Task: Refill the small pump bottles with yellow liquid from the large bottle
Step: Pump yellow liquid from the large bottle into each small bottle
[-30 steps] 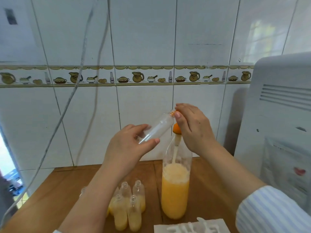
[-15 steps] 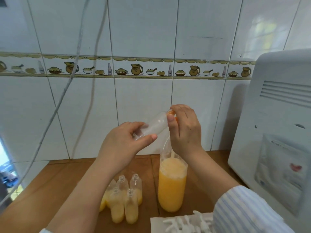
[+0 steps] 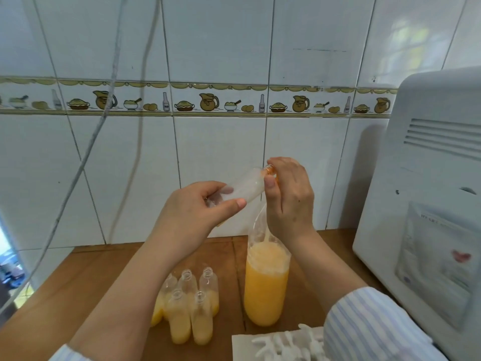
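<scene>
Step in hand, as I judge: handling one small clear plastic bottle [image 3: 242, 187] above tall clear bottle of yellow liquid [image 3: 265, 282], which stands on wooden worktop [image 3: 104, 277] near back edge. My left hand [image 3: 197, 217] grips small bottle's base, tilted, neck up-right. My right hand [image 3: 289, 196] pinches orange piece at its neck [image 3: 270, 169], hiding tall bottle's mouth. Five open part-filled small bottles [image 3: 190, 306] cluster left of tall bottle. Next: seat neck steady, avoid spill. White pump tops [image 3: 283, 345] wait at front edge.

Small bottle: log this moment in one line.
left hand grips small bottle | right hand at its neck | large bottle below
</scene>
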